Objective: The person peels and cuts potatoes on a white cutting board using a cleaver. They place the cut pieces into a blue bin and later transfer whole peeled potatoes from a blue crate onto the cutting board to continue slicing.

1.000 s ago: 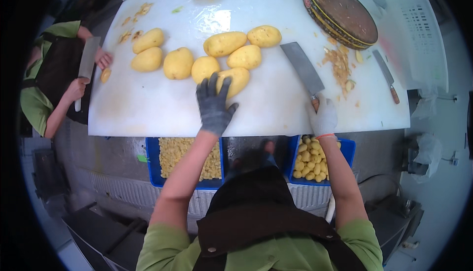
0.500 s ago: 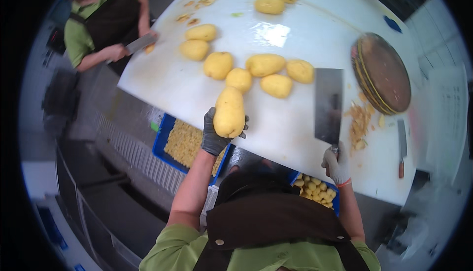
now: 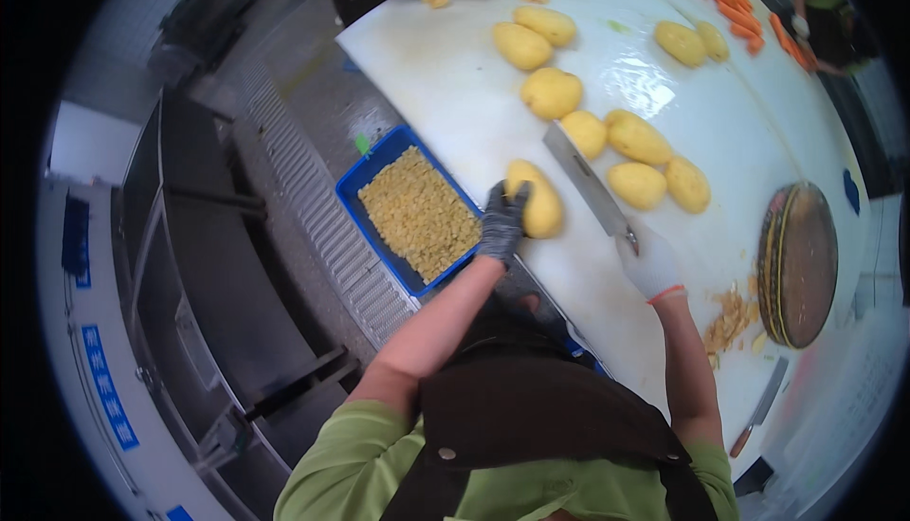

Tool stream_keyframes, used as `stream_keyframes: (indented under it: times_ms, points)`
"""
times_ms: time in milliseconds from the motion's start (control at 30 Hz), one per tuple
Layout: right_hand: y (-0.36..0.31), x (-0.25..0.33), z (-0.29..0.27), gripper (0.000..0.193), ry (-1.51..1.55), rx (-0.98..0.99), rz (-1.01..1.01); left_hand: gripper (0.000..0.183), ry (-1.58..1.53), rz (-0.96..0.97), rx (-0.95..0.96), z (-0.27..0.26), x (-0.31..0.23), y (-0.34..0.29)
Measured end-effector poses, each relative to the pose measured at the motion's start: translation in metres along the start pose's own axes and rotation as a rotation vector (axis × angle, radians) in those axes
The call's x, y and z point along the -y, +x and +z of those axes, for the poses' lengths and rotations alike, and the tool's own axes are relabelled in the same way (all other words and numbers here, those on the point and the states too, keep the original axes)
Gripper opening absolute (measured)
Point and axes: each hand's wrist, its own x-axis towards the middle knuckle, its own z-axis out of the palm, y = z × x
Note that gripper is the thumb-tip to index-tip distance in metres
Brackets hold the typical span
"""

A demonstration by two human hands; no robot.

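Left fingers (image 3: 497, 201) still clasp a potato (image 3: 542, 208), right fingers (image 3: 627, 252) gripping the cleaver (image 3: 590, 182) now nearer it.

Left hand (image 3: 503, 225), dark-gloved, fingers on peeled potato (image 3: 540, 202) near white worktop (image 3: 607, 308) edge. Right hand (image 3: 652, 259), white-gloved, grips cleaver (image 3: 590, 182). Other peeled potatoes (image 3: 637, 137) beyond; blue bin (image 3: 351, 187) of diced potato (image 3: 419, 216) left; round chopping block (image 3: 806, 270) right.

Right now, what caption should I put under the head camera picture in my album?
Gloved left hand on a yellow potato, right hand holding a cleaver at the white table.
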Motion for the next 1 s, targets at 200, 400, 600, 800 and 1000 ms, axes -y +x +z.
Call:
stream_keyframes:
  times_ms: [200,400,600,800,1000]
  points:
    - [-0.001,0.0,0.005,0.027,-0.004,0.018,0.006,0.054,0.408,0.615,0.061,-0.029,-0.013,-0.017]
    - [0.017,0.001,-0.004,0.023,-0.043,-0.065,-0.033,0.041,0.453,0.829,0.197,-0.02,-0.022,-0.012]
    - [0.004,0.003,0.003,0.016,-0.032,-0.029,-0.089,0.035,0.442,0.976,0.21,-0.015,-0.013,-0.012]
    - [-0.04,0.041,-0.026,0.012,-0.012,0.001,-0.041,0.041,0.394,0.982,0.145,-0.015,-0.002,-0.01]
    - [-0.055,0.049,-0.033,0.014,-0.152,0.12,-0.003,0.04,0.37,1.024,0.123,-0.011,0.001,-0.009]
